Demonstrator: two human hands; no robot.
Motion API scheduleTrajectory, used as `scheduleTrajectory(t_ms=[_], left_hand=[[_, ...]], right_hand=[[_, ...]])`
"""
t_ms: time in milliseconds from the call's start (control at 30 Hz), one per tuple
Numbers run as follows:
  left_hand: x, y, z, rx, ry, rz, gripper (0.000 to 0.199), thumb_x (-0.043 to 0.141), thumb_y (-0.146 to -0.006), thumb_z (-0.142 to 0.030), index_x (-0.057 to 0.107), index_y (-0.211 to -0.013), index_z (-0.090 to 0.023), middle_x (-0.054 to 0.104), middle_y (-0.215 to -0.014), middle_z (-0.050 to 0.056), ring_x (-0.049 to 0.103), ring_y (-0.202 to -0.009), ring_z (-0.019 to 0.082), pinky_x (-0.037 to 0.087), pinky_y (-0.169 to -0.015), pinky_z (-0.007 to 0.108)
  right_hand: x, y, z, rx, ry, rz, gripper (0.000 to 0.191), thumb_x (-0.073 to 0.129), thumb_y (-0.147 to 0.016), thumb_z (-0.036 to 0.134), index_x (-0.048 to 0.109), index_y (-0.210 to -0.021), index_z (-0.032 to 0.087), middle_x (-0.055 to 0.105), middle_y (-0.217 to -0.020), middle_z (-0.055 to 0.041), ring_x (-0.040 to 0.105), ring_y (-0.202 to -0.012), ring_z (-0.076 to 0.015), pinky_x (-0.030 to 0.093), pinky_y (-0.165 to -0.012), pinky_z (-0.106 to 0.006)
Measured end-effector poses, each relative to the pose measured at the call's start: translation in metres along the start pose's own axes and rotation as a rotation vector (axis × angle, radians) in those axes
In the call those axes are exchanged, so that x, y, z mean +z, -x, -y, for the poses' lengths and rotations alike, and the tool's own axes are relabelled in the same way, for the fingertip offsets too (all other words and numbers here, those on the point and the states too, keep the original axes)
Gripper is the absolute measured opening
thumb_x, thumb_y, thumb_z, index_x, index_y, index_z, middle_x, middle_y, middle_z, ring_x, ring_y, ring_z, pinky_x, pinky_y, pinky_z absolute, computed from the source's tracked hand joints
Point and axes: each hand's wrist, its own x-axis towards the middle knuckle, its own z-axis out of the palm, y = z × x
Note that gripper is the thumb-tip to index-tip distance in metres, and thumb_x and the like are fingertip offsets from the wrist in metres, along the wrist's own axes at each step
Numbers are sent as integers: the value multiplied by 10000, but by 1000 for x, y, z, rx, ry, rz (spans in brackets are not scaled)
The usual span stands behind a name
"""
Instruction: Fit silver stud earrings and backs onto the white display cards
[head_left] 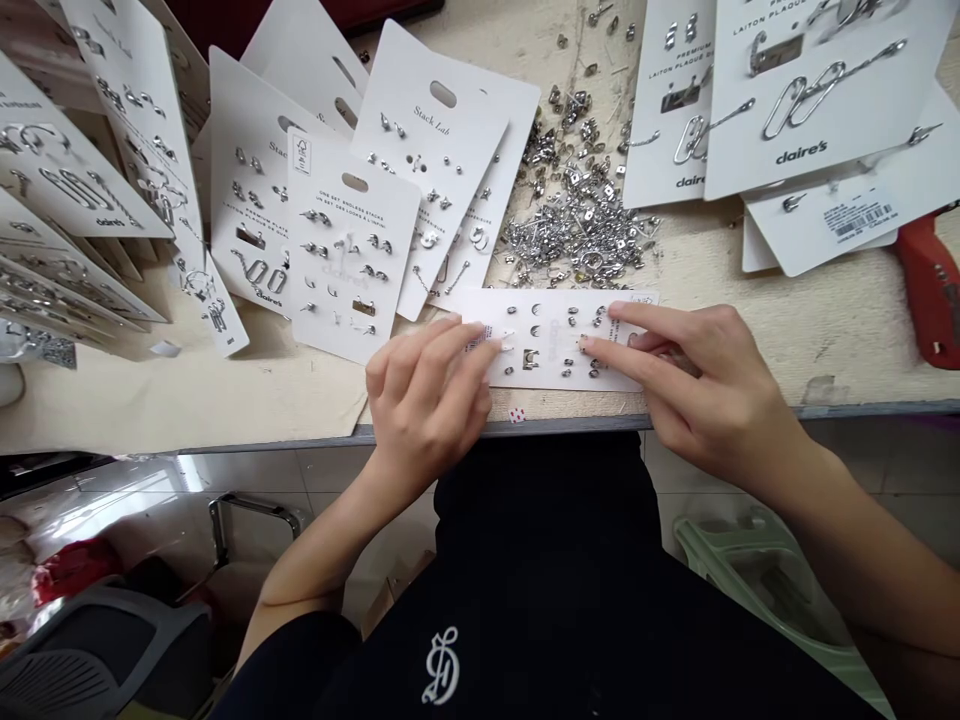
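A white earring card [553,345] lies sideways near the table's front edge, its back facing up, with several silver earring backs on it. My left hand [429,385] is at the card's left end, fingers curled and fingertips pressed together by a small post. My right hand [709,375] reaches over the right end with two fingers stretched out and apart. One fingertip touches the upper right corner area, the other a small fastener. Its remaining fingers are partly hidden. Just beyond the card is a pile of loose silver earring backs [585,225].
Several filled earring cards [352,290] overlap at the left, and more stand in rows at the far left [67,260]. Another stack [817,130] lies at the right, near a red-handled tool [926,290]. A green plastic stool [742,560] is below the table.
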Motion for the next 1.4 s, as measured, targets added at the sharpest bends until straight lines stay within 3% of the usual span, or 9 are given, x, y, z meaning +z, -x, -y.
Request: scheduleTrajectory(t_ms=[233, 533, 700, 800, 900, 1000, 1067, 1233, 1400], left_hand=[[-9, -19, 5, -163, 2, 273, 470, 524, -952, -210, 471, -1419, -189, 545, -1334, 142, 480, -1165, 298, 376, -1004, 418], [-21, -37, 12, -111, 60, 505, 370, 484, -970, -228, 466, -1329, -140, 480, -1211, 161, 451, -1107, 320, 410, -1024, 516], [-22, -43, 14, -84, 68, 505, 290, 481, -950, -209, 522, -1235, -170, 482, -1197, 151, 455, -1078, 322, 438, -998, 509], [-30, -45, 14, -181, 188, 502, 115, 499, -957, -232, 544, -1053, -189, 538, -1060, 104, 507, -984, 271, 483, -877, 431], [-43, -44, 16, -318, 447, 539, 82, 509, -983, -270, 511, -928, -209, 545, -841, 26, 533, -767, 176, 462, -653, 308], [-46, -39, 13, -503, 738, 405, 127, 569, -977, -327, 503, -928, -231, 527, -816, 4, 522, -699, 132, 459, -595, 260], [-38, -34, 7, -610, 887, 266, 161, 589, -971, -365, 489, -943, -242, 517, -840, 9, 531, -724, 133, 489, -607, 253], [-13, -26, -25, -778, 1240, 202, 187, 529, -1003, -388, 407, -963, -252, 483, -873, -6, 557, -695, 104, 542, -615, 231], [-8, -28, -50, -847, 1272, 92, 176, 509, -1014, -372, 381, -977, -258, 509, -898, -14, 567, -665, 89, 551, -615, 230]], right_hand=[[1, 0, -1, -39, 26, -14, 429, 496, -862, -61, 579, -1218, 164, 612, -1249, -150, 602, -896, -203, 525, -764, -380], [4, 4, 2, -43, 92, -34, 472, 529, -826, -82, 554, -1241, 141, 593, -1242, -169, 593, -969, -229, 530, -804, -381], [5, 7, 11, -30, 157, -14, 483, 579, -827, -45, 537, -1281, 115, 586, -1250, -180, 592, -978, -232, 531, -854, -388], [7, 9, 13, 39, 203, -83, 513, 607, -834, -6, 522, -1312, 160, 574, -1215, -154, 587, -1034, -248, 543, -845, -386], [8, 10, 9, 157, 106, -330, 541, 673, -842, 172, 519, -1359, 216, 556, -1165, -122, 584, -1086, -289, 554, -827, -423], [8, 5, 10, 330, -233, -673, 518, 669, -850, 297, 566, -1355, 243, 558, -1166, -112, 598, -1050, -282, 568, -785, -408], [9, -3, 17, 494, -488, -683, 445, 608, -903, 232, 561, -1344, 262, 571, -1153, -98, 622, -1006, -231, 581, -828, -389], [15, -24, 41, 544, -880, -401, 419, 458, -997, 287, 399, -1407, 223, 583, -1214, -131, 641, -1050, -216, 613, -816, -354], [18, -33, 51, 511, -642, -257, 358, 360, -1006, 213, 438, -1355, 226, 598, -1236, -142, 623, -1158, -272, 595, -875, -427]])
